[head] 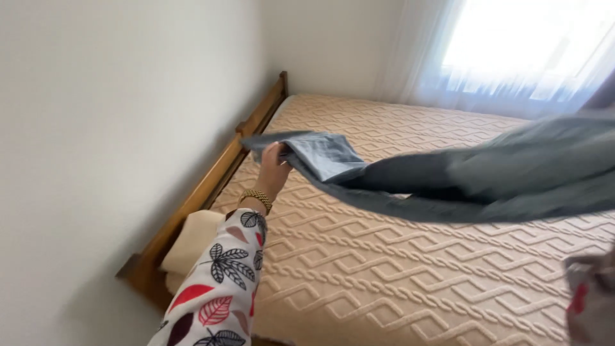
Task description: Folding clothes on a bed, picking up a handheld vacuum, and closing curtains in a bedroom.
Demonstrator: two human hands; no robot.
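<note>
A bed fills most of the view, its mattress (397, 256) covered in a beige quilted spread with raised zigzag and cable ridges, a soft, slightly grippy surface. White walls close the room from nine to twelve o'clock, and a bright window with a sheer curtain (512, 57) glows at about one o'clock. A wooden bed frame (211, 179) runs along the left wall from eleven down to eight o'clock, with a cream pillow (192, 240) tucked against it. Above the bed, from centre out to three o'clock, a grey-blue sheet (487, 179) hangs in the air, billowing; it looks light, limp and easily creased, likely to sag wherever unsupported, so its hemmed edge or corners seem the best places to take hold. The left hand (274, 168), wearing a gold bracelet below a leaf-print sleeve, is closed on the sheet's folded corner near ten o'clock. The right hand is out of view at the frame's right edge, so I cannot tell its grip.
</note>
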